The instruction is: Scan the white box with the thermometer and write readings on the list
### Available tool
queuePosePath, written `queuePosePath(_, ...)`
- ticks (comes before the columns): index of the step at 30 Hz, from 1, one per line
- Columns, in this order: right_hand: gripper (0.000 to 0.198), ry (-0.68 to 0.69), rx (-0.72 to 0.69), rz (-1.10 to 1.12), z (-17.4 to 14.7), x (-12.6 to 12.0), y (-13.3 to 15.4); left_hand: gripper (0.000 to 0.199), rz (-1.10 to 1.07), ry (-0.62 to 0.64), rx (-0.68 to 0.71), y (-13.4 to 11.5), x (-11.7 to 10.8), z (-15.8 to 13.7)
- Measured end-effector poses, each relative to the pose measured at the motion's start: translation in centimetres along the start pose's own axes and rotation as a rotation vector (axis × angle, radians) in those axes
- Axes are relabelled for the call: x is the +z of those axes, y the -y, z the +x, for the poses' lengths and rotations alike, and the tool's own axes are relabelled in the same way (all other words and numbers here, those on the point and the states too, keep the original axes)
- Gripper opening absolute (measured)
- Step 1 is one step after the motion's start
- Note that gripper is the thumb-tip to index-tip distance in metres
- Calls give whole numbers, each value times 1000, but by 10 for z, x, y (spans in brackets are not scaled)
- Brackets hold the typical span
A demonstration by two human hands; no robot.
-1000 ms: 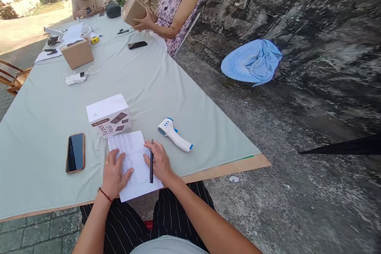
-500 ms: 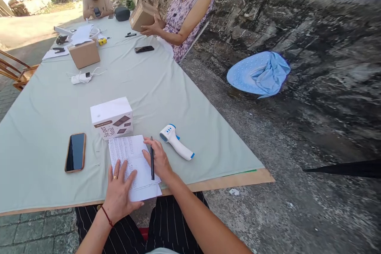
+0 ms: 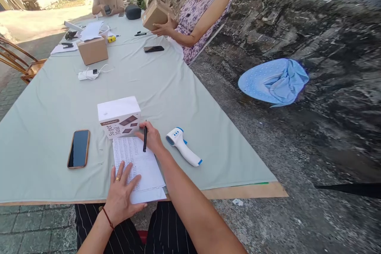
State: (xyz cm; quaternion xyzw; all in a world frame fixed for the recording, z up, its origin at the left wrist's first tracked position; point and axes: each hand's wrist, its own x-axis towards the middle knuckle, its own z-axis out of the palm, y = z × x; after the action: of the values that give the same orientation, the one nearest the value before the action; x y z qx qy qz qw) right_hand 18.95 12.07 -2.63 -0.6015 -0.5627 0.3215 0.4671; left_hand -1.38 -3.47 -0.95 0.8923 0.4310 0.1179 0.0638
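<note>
Several written sheets of paper (image 3: 145, 170) lie stacked at the table's near edge. My left hand (image 3: 122, 188) rests on them with its fingers spread; a ring and a thin cord bracelet show. A black pen (image 3: 145, 139) is held in my right hand (image 3: 152, 137), tucked among the fingers. The fingertips of that hand reach the lower right corner of a white printed box (image 3: 119, 117), which stands just behind the papers; whether they press on it I cannot tell. Right of the hand lies a white and blue infrared thermometer (image 3: 183, 147). On the left is a smartphone (image 3: 78, 149).
Farther along the cloth-covered table (image 3: 166, 87) are a white corded device (image 3: 88, 74), a cardboard box (image 3: 93, 50) and a black phone (image 3: 153, 49). A seated person holds another carton (image 3: 158, 14); someone else sits at the far end. A blue hat (image 3: 274, 81) is at the right.
My right hand, with the pen, has moved forward from the papers to the white box's corner. My left hand stays on the papers. The view has shifted slightly.
</note>
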Motion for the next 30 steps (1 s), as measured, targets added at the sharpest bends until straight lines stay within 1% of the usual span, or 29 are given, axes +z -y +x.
queuePosePath(2, 21, -6, -50, -73, -6, -4, -8, 72, -16, -16, 14, 0, 0, 0)
queuePosePath(6, 8, 14, -250, -200, -23, -10, -16, 64, -29, -49, 23, -1, -1, 0)
queuePosePath(9, 5, 12, -329, -276, -28, -8, -16, 64, -14, -63, 23, -2, -2, 1)
queuePosePath(12, 8, -3, -335, -259, -29, -3, -16, 59, -12, -81, 46, -3, -3, 1)
queuePosePath(13, 9, -9, -331, -239, -29, -1, -16, 53, -20, -94, 55, -4, -3, 0)
queuePosePath(16, 8, -32, -313, -176, -29, 4, -16, 25, -67, -153, 64, -9, -4, -1)
queuePosePath(18, 8, -45, -302, -142, -30, 7, -15, 14, -93, -190, 70, -14, -5, -1)
queuePosePath(21, 7, -48, -289, -98, -31, 12, -12, 18, -113, -221, 92, -19, -8, -1)
queuePosePath(23, 7, -51, -286, -76, -31, 18, -9, 19, -117, -225, 95, -17, -12, 0)
queuePosePath(27, 8, -81, -292, -79, -28, 33, -2, 22, -75, -196, 78, -5, -23, -2)
queuePosePath(30, 10, -120, -316, -121, -25, 40, 0, 23, -42, -183, 49, 6, -25, -6)
